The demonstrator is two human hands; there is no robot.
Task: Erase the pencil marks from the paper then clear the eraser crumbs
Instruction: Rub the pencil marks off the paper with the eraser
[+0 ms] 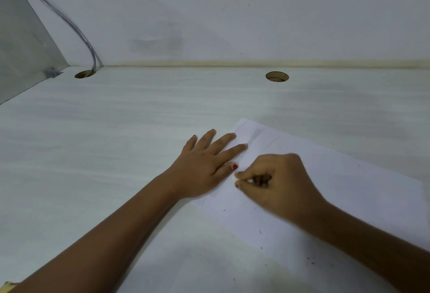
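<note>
Pressing the paper [325, 199], the left hand [204, 167] lies spread; the right hand [279, 183] pinches a white eraser [249, 180].

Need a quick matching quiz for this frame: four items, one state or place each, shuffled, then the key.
1 left hand
2 right hand
3 eraser crumbs
4 cables

A dark specks scattered on the paper
B pinches a small white eraser
C run into a desk hole, far left
D flat, fingers spread, on the paper's edge

Pairs: 1-D, 2-B, 3-A, 4-C
</note>
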